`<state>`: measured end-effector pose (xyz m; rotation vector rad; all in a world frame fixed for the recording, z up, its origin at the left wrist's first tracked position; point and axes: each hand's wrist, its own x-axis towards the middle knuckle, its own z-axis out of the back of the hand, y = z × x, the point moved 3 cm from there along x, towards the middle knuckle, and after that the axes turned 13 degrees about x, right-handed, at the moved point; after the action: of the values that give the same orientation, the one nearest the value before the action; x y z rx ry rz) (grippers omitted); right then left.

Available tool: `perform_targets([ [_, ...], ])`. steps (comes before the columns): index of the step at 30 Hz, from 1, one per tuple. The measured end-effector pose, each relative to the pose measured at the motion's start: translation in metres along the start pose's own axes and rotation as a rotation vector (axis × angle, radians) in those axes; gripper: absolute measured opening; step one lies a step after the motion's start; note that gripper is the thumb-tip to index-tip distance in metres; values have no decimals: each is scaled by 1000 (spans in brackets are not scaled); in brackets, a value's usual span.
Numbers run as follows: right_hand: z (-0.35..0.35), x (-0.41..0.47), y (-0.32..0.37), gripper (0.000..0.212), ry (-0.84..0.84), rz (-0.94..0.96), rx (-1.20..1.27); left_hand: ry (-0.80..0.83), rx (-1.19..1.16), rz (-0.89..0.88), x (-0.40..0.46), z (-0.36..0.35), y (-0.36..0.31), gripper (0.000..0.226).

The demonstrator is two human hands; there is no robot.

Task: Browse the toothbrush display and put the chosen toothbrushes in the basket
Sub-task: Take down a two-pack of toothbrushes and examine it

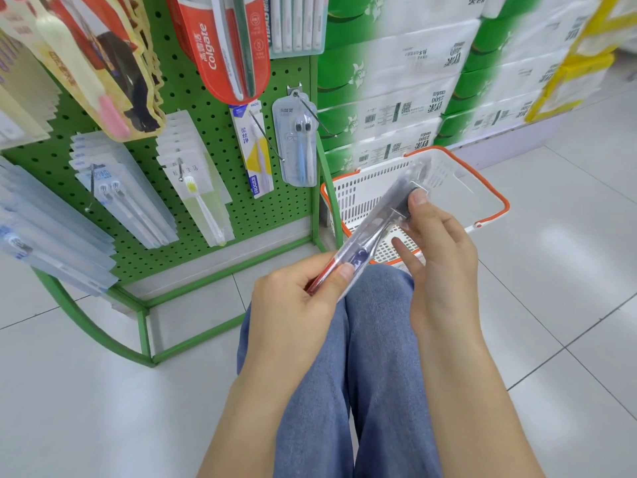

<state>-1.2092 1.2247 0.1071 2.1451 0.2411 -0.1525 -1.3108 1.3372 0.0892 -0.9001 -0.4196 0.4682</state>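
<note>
From the head view, a person crouches on the pale tiled floor [568, 270] in blue jeans, holding a clear plastic toothbrush pack [370, 229] slantwise between both hands, above the knees and over the near corner of the basket. The left hand [296, 298] grips the pack's lower end, thumb on top and fingers curled beneath, where red and blue handles show. The right hand [437, 257] pinches the upper end, thumb pressed on the dark brush heads, the other fingers loosely spread below. Just behind, a white slatted plastic basket with an orange rim [496, 198] sits on the floor beside the green pegboard display rack [220, 132], hung with more packaged toothbrushes. Stacked green-and-white tissue packs [413, 98] stand behind the basket.
</note>
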Motion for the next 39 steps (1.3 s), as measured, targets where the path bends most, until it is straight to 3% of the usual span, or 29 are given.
perform_targets([
  [3,0,1,-6,60,14,-53,20,-19,-259,124,1,-2,3,39],
  [4,1,1,-8,60,46,-82,19,-22,-352,170,1,-2,4,31],
  [7,2,-6,-18,16,224,-191,-75,-8,-506,248,1,0,4,15],
  [11,4,-17,-27,21,316,-229,-121,-38,-584,326,0,2,6,16],
  [14,8,-21,-28,24,283,-207,-91,-40,-548,331,1,1,10,8],
  [16,11,-20,-28,22,200,-171,-69,-55,-475,305,0,0,14,20],
  [20,16,-17,-26,11,97,-78,-76,-77,-152,139,-5,-4,17,19],
  [24,14,-21,-26,9,86,-37,-81,-83,134,67,-8,-13,18,46],
  [39,12,-25,-25,8,128,-2,-94,-178,258,17,-11,-8,13,47],
])
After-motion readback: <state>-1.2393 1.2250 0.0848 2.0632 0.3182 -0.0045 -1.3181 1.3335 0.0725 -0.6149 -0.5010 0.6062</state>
